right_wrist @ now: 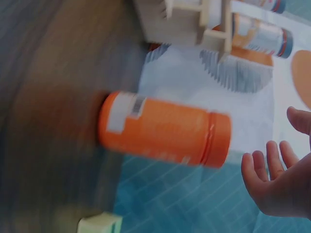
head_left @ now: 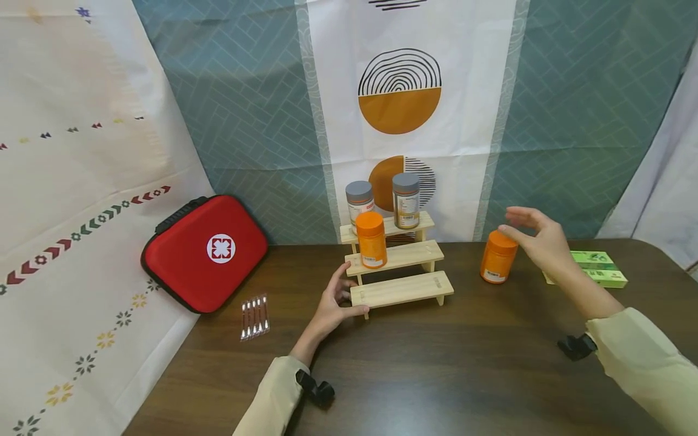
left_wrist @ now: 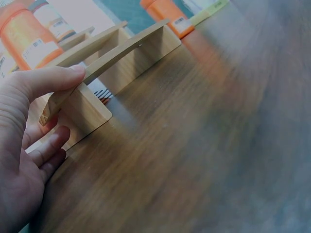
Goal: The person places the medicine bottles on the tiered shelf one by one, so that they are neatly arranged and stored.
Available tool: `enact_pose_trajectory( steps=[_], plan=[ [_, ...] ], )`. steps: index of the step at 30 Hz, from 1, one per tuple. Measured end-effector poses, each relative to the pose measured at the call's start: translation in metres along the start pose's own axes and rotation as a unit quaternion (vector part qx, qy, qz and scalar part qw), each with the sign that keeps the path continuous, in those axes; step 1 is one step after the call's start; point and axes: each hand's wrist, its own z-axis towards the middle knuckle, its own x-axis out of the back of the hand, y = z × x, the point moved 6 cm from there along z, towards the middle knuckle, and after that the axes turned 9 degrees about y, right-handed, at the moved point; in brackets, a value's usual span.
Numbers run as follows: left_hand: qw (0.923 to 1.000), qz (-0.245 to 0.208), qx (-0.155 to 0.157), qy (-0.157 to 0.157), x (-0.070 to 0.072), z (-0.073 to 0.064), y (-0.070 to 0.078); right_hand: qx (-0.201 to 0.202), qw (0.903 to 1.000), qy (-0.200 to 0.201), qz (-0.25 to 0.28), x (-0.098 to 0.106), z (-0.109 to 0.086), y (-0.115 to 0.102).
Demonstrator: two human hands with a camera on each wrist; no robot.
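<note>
A three-step wooden display stand (head_left: 400,290) sits at the back of the table. My left hand (head_left: 329,307) grips the left end of its lowest step, the thumb on top and the other fingers curled around the end in the left wrist view. On the middle step stands an orange bottle (head_left: 372,242); two grey-capped bottles, one left (head_left: 360,200) and one right (head_left: 406,203), occupy the top step. A second orange bottle (head_left: 498,259) stands upright on the table, right of the stand. My right hand (head_left: 537,239) hovers beside its cap, fingers spread, apart from it in the right wrist view.
A red first-aid case (head_left: 191,266) leans against the cloth at the left. Before it lies a strip of packaged swabs (head_left: 254,317). Behind my right forearm is a green and yellow box (head_left: 600,268). Patterned cloth (head_left: 262,121) hangs along the table's back edge.
</note>
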Motion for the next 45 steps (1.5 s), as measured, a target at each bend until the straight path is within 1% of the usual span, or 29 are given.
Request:
enact_pose_trajectory(
  steps=[4,6,8,13,25,31,38,45],
  plan=[
    [1.0000,0.003,-0.004,0.002,0.000,0.000,0.000,0.000,0.9997,0.006,-0.026,0.007,-0.002,0.013],
    [1.0000,0.002,-0.004,0.001,0.000,0.001,-0.001,-0.005,0.9994,0.000,-0.034,0.007,-0.003,0.019],
    [1.0000,0.002,-0.003,0.001,-0.001,0.001,-0.001,-0.013,0.9992,-0.014,-0.035,0.006,-0.005,0.025],
    [1.0000,0.002,-0.003,0.001,-0.002,0.001,-0.001,-0.042,0.9975,-0.055,-0.013,-0.003,-0.008,0.035],
    [1.0000,-0.002,-0.003,-0.003,-0.004,0.001,0.000,-0.061,0.9949,-0.080,0.001,-0.016,-0.009,0.043],
    [1.0000,0.002,-0.002,0.000,-0.003,0.001,0.000,-0.056,0.9956,-0.075,-0.001,-0.020,-0.009,0.044],
    [1.0000,0.001,-0.001,-0.002,-0.002,0.000,0.001,-0.063,0.9958,-0.066,-0.007,-0.021,-0.010,0.045],
    [1.0000,0.001,0.004,0.005,-0.001,-0.001,0.000,-0.065,0.9958,-0.062,-0.013,-0.021,-0.011,0.044]
  ],
)
